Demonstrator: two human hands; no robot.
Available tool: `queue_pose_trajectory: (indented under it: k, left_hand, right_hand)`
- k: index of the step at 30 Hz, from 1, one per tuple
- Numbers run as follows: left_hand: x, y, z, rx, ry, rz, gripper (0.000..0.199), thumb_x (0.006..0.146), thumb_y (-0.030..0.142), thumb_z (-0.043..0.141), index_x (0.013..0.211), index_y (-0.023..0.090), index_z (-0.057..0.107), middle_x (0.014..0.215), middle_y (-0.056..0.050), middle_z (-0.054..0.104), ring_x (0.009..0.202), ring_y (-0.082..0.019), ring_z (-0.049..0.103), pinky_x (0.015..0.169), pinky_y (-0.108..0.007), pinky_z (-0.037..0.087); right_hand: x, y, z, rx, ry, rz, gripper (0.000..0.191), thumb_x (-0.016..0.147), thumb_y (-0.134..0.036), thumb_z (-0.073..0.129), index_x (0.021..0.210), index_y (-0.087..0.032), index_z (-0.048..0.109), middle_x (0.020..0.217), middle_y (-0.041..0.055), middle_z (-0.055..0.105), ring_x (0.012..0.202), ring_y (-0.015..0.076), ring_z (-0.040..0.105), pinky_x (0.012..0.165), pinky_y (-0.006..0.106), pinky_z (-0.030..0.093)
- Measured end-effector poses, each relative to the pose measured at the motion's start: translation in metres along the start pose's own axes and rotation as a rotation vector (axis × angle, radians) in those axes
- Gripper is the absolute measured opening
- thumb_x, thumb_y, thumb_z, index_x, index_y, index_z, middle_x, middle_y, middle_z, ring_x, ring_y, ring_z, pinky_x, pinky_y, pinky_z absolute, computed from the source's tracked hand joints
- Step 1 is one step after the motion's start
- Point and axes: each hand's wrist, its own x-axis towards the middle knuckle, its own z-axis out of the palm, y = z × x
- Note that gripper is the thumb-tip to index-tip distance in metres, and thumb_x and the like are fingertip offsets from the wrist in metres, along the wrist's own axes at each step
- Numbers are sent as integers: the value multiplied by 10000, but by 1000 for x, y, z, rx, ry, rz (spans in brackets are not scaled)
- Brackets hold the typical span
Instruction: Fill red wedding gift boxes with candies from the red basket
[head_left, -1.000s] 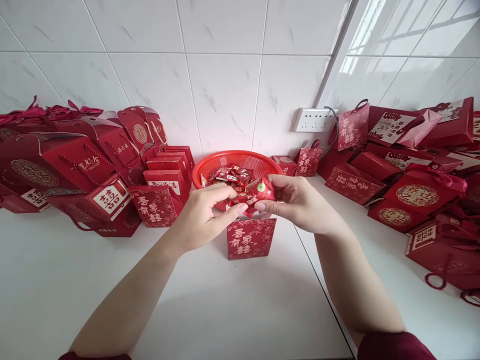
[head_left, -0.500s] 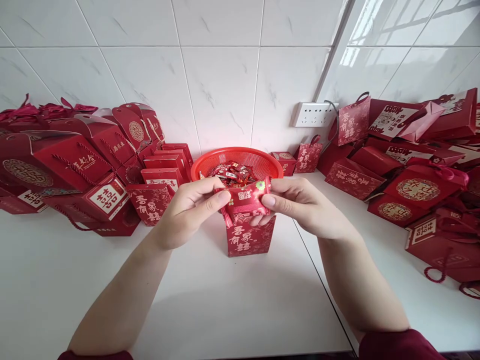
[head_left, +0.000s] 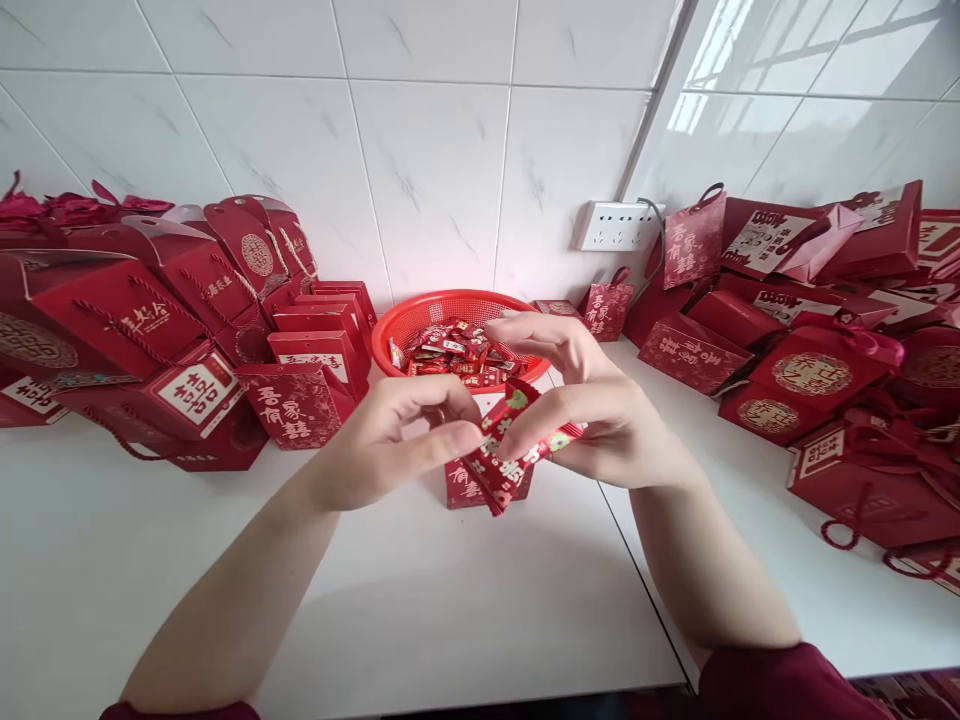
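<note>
A red candy packet [head_left: 501, 474] with pale flower and character prints hangs tilted between my two hands. My left hand [head_left: 394, 440] pinches its left edge between thumb and fingers. My right hand [head_left: 604, 405] has its thumb across the packet's front and lower fingers behind its right end, while the upper fingers are raised and curled. Right behind the packet stands a small red gift box [head_left: 459, 490] with white lettering, mostly hidden by my hands. Beyond it, a red perforated plastic basket [head_left: 384, 335] holds many small wrapped candies [head_left: 450, 345].
Red gift boxes [head_left: 180, 300] with rope handles crowd the left, beside a row of smaller red boxes [head_left: 292, 405]. More red boxes [head_left: 810, 370] are piled on the right. A power strip [head_left: 616, 226] is on the tiled wall. A seam crosses the white table [head_left: 465, 610].
The packet has turned from roughly level to slanting, showing a different printed side. My right hand's upper fingers have lifted and spread. The whole view has shifted slightly.
</note>
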Motion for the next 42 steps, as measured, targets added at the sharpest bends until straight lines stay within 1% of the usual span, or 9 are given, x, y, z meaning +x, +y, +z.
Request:
queue_pose_trajectory:
  k: [6,10,14,17,22,27,34,37,42]
  left_hand:
    - [3,-11,-2,-255,-14,-226,399,904,530,612,727,173,634,710,-21,552,675,-135,513,648,-282,468]
    - [6,-21,-3,-498,-73,-365,398,782,585,725,764,190,686,690,-37,605,603,-145,554,530,-274,490]
    - [7,-23,1,-607,-73,-388,367,813,551,701,774,186,707,654,-52,651,526,-156,584,440,-275,483]
    - [9,-23,3,-602,50,-297,297,881,471,658,817,187,715,727,-44,697,594,-146,620,457,-239,477]
    - [12,-21,8,-294,255,-85,203,909,340,663,1033,190,722,1039,-69,735,934,-180,684,825,-292,570]
    - [11,-24,12,-112,457,-23,334,867,342,726,1159,208,631,998,-51,726,919,-175,684,823,-289,564]
    - [10,-22,8,54,335,-43,242,902,392,671,1045,199,697,1039,-70,719,960,-198,672,823,-300,544]
    - [7,-16,1,253,291,-42,220,904,395,660,933,182,707,904,-46,715,838,-176,654,713,-272,519]
    - [3,-11,-8,498,199,27,199,908,381,646,931,187,682,872,-15,699,799,-153,631,713,-253,490]
  right_hand:
    - [0,9,5,-20,3,55,385,911,-123,599,1171,-376,730,1485,2,451,1427,286,362,1144,511,405]
    - [-2,13,6,-32,-13,94,388,929,-167,589,1206,-409,713,1550,-35,391,1461,293,306,1148,509,398]
    - [2,6,11,-109,-3,57,364,973,-180,527,1229,-371,701,1539,-6,415,1437,279,356,1165,508,368]
    - [6,-2,17,-141,135,208,360,1009,-226,499,1341,-309,613,1474,51,492,1367,258,446,1139,476,401]
    - [6,1,28,269,249,605,377,966,-444,603,1278,-235,576,1106,66,675,878,175,663,747,316,594]
    - [7,12,31,547,177,651,386,811,-376,803,1089,-189,611,1016,61,670,906,185,656,837,360,601]
    - [7,12,33,637,210,630,375,756,-295,852,1034,-204,617,1033,38,658,950,190,655,846,378,620]
    - [6,12,29,657,138,640,342,786,-285,828,1040,-209,613,1018,28,674,949,182,669,854,351,600]
    - [4,8,15,437,25,655,223,844,-315,763,967,-186,629,932,33,674,849,173,655,751,298,550]
